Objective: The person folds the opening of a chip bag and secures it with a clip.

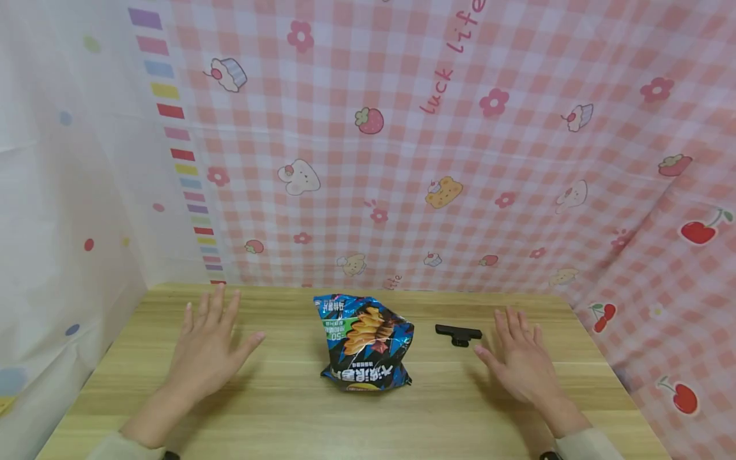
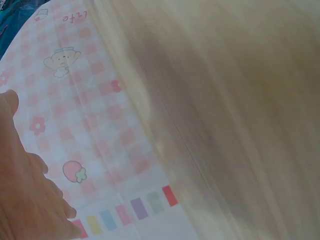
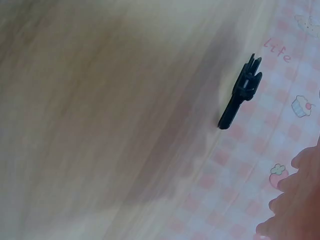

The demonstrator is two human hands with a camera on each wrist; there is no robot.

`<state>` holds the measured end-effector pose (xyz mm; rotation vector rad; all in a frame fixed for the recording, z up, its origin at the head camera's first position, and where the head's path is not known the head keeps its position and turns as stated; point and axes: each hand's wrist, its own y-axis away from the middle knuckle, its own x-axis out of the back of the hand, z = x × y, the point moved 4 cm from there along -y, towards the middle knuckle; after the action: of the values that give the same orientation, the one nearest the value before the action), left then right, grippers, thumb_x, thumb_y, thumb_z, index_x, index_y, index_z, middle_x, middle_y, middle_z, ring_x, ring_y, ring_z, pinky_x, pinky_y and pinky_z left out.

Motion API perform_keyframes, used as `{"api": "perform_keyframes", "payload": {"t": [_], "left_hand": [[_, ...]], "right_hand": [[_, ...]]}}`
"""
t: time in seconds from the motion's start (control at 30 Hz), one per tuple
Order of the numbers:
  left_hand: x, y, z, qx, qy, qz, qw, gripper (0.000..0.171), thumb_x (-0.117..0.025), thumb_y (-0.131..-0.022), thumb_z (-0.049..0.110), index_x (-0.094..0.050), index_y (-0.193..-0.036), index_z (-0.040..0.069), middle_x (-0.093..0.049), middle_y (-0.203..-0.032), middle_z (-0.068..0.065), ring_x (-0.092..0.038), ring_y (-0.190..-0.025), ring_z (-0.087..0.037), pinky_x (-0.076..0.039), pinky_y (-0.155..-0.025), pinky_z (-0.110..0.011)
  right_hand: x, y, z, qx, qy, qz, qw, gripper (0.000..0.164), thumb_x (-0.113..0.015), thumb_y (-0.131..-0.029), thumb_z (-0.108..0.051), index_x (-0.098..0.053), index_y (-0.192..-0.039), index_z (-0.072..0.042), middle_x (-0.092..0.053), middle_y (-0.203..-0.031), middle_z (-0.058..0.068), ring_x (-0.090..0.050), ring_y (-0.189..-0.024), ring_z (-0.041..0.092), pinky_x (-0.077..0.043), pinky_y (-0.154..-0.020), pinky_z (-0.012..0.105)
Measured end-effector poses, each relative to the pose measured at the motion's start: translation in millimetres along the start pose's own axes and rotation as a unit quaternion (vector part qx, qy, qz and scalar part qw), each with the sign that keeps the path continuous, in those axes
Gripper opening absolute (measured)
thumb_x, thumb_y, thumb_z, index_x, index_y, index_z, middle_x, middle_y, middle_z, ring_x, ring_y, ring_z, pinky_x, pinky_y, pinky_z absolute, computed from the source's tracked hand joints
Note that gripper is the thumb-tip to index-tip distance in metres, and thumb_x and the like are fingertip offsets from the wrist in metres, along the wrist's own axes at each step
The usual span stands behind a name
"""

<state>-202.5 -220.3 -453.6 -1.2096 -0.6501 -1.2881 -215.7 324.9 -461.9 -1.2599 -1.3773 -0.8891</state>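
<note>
A glossy blue-and-black snack bag [image 1: 368, 342] lies centrally on the pale wood-grain surface [image 1: 276, 415]; a black bar-shaped clip [image 1: 459, 333] sits near the bare right hand [image 1: 522, 367], perhaps for easy reach. That hand and the bare left hand [image 1: 206, 352] each have a wide, empty grip. The left wrist view lacks the clip; the right shows it, but not the bag.

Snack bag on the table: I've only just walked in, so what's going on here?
Nothing is being held right now. A person's left hand and right hand are open, one on either side of the snack bag. The black clip lies on the table between the bag and right hand.
</note>
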Motion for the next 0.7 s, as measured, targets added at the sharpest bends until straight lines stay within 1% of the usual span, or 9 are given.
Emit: {"api": "perform_keyframes", "payload": {"t": [0.13, 0.4, 0.57, 0.7], "left_hand": [[-0.7, -1.2, 3.0, -0.003, 0.001, 0.003, 1.0, 0.092, -0.05, -0.105, 0.06, -0.018, -0.166, 0.0, 0.003, -0.172, -0.023, 0.0, -0.155, -0.053, 0.011, -0.123, -0.062], [-1.4, -4.4, 9.3, -0.01, 0.009, 0.009, 0.9999, 0.092, -0.052, -0.104, 0.059, -0.016, -0.166, 0.002, -0.001, -0.171, -0.026, -0.003, -0.155, -0.054, 0.007, -0.123, -0.065], [-0.9, -6.7, 15.3, -0.014, 0.017, 0.013, 0.9997, 0.092, -0.054, -0.104, 0.058, -0.015, -0.167, 0.003, -0.001, -0.172, -0.025, -0.003, -0.155, -0.052, 0.008, -0.123, -0.063], [0.0, -8.9, 21.1, -0.015, 0.019, 0.02, 0.9995, 0.092, -0.055, -0.104, 0.058, -0.016, -0.167, 0.003, -0.004, -0.172, -0.024, -0.003, -0.157, -0.049, 0.003, -0.124, -0.065]], "right_hand": [[0, 0, -4, 0.008, -0.002, 0.005, 1.0, 0.09, -0.05, -0.107, -0.055, -0.014, -0.165, 0.003, -0.007, -0.17, 0.03, -0.003, -0.156, 0.051, -0.005, -0.121, 0.072], [1, 1, -17, 0.027, -0.013, 0.013, 0.999, 0.09, -0.047, -0.107, -0.057, -0.014, -0.165, 0.003, -0.006, -0.17, 0.03, -0.002, -0.156, 0.05, -0.001, -0.121, 0.07], [4, 0, -24, 0.033, -0.009, 0.023, 0.999, 0.09, -0.048, -0.107, -0.058, -0.014, -0.166, 0.002, -0.008, -0.17, 0.029, -0.003, -0.157, 0.049, -0.006, -0.121, 0.071], [3, -1, -28, 0.035, -0.012, 0.026, 0.999, 0.09, -0.049, -0.107, -0.058, -0.013, -0.166, 0.0, -0.009, -0.171, 0.028, -0.004, -0.157, 0.048, -0.007, -0.121, 0.071]]}}
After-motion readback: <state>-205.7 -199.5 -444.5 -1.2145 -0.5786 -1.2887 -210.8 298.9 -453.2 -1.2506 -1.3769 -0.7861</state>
